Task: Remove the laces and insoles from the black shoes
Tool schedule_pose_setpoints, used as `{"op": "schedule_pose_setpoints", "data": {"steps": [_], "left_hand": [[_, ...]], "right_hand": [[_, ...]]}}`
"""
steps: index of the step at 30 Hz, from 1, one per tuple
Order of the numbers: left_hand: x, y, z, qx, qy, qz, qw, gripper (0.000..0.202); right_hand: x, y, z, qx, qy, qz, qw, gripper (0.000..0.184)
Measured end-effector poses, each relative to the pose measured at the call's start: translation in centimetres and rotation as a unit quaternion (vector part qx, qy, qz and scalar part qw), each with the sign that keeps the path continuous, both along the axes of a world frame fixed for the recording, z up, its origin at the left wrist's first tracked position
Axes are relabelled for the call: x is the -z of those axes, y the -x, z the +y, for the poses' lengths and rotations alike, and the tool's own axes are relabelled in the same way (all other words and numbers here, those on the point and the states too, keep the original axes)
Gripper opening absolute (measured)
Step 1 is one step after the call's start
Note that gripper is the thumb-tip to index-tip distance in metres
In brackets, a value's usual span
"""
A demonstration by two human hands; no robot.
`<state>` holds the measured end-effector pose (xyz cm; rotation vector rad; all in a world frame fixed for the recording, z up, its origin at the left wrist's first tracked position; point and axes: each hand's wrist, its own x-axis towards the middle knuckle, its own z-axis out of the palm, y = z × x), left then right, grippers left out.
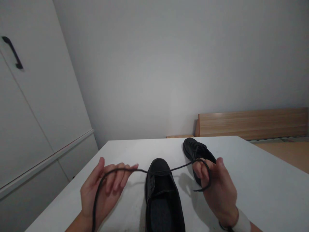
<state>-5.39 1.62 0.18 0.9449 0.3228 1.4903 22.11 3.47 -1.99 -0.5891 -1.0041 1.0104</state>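
A black shoe (pixel 162 196) lies on the white table (pixel 260 180), toe pointing away from me, between my hands. A black lace (pixel 178 167) runs out from its eyelets to both sides and hangs taut above the toe. My left hand (pixel 103 190) is palm up with the lace pinched at the fingertips and a long end trailing down past the wrist. My right hand (pixel 217 190) grips the other end, which loops over its fingers. A second black shoe (pixel 196 151) lies farther back, partly hidden behind my right hand.
A white cabinet (pixel 31 122) with a black handle (pixel 13 52) stands close on the left. Behind the table is a plain grey wall. A wooden bed frame (pixel 251 123) sits low at the back right, with wooden floor beside it.
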Motion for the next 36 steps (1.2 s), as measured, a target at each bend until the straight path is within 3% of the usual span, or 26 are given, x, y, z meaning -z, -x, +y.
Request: {"op": "schedule_pose_setpoints", "data": {"steps": [3,5,7,11,13,15,19,23,26,29,33,36], "left_hand": [[-0.1,-0.1,-0.3,0.105,0.046,-0.021,0.993,0.067],[0.1,-0.4,-0.1,0.122,0.068,-0.016,0.990,0.067],[0.5,-0.9,0.3,0.090,0.082,0.025,0.992,0.064],[1.8,-1.7,1.4,-0.046,0.089,0.199,0.975,0.049],[2.8,-1.8,1.9,-0.096,0.094,0.279,0.951,0.044],[3.8,-1.8,2.4,-0.121,0.101,0.330,0.931,0.039],[5.1,-1.8,2.9,-0.101,0.101,0.355,0.924,0.043],[5.1,-2.2,2.6,-0.049,0.118,0.348,0.929,0.044],[5.0,-2.4,2.4,-0.045,0.137,0.355,0.924,0.050],[4.8,-2.4,2.2,-0.052,0.142,0.375,0.915,0.052],[4.7,-2.5,2.3,-0.083,0.109,0.386,0.912,0.040],[4.9,-2.8,2.6,-0.109,0.075,0.380,0.915,0.034]], "right_hand": [[0.3,0.0,0.3,-0.061,0.015,-0.040,0.997,0.067],[0.8,0.0,0.7,-0.080,0.039,-0.098,0.991,0.066],[1.5,0.1,1.1,-0.050,0.045,-0.171,0.983,0.062],[2.2,0.3,1.4,0.024,0.010,-0.238,0.971,0.057],[2.0,0.6,1.1,-0.009,0.019,-0.218,0.976,0.056],[1.4,1.0,0.6,-0.090,0.041,-0.160,0.982,0.056],[0.0,1.4,-0.2,-0.224,0.106,0.023,0.969,0.047],[0.0,1.3,0.1,-0.188,0.143,0.121,0.964,0.026],[1.1,1.5,0.8,-0.119,0.171,0.036,0.977,0.033],[2.4,1.8,1.3,-0.106,0.192,-0.099,0.971,0.043],[3.1,2.0,1.4,-0.122,0.151,-0.220,0.956,0.041],[3.0,1.9,1.4,-0.090,0.108,-0.257,0.956,0.033]]}}
